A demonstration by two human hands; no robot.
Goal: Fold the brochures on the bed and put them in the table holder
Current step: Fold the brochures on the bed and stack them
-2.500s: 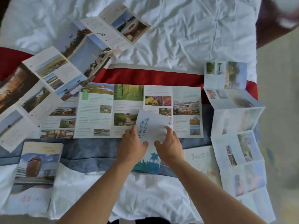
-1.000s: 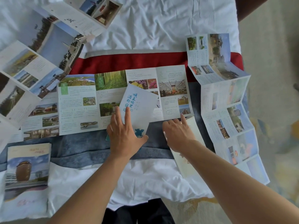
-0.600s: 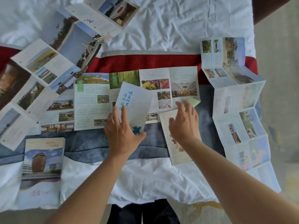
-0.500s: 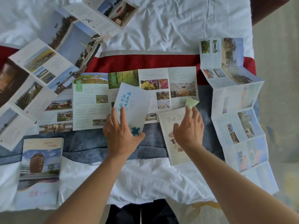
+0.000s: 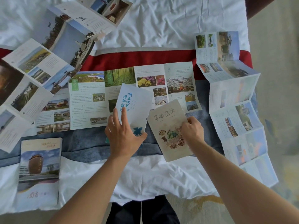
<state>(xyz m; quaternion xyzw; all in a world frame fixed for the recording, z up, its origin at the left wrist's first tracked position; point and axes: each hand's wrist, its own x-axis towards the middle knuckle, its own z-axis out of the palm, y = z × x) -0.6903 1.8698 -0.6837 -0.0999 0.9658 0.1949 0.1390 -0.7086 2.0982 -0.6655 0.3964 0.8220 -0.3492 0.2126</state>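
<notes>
A folded pale-blue brochure (image 5: 135,102) with blue script lies tilted on the bed; my left hand (image 5: 123,135) grips its lower end, fingers on top and thumb at its right edge. Right beside it a folded beige brochure (image 5: 168,125) with a basket picture lies on the blue runner, and my right hand (image 5: 191,131) pinches its right edge. Behind both, a wide unfolded brochure (image 5: 134,88) with green and flower photos lies flat. A long unfolded accordion brochure (image 5: 234,101) runs down the bed's right side. No table holder is in view.
Another long unfolded brochure (image 5: 45,65) sprawls across the upper left. A folded brochure (image 5: 38,172) with a brown jar-shaped building lies at the lower left. The bed (image 5: 161,21) has white sheets and a red-and-blue runner; its right edge meets pale floor (image 5: 278,78).
My right hand has slid the beige brochure out from the right into the middle and now pinches its edge. My left hand keeps hold of the blue brochure, which has tilted slightly.
</notes>
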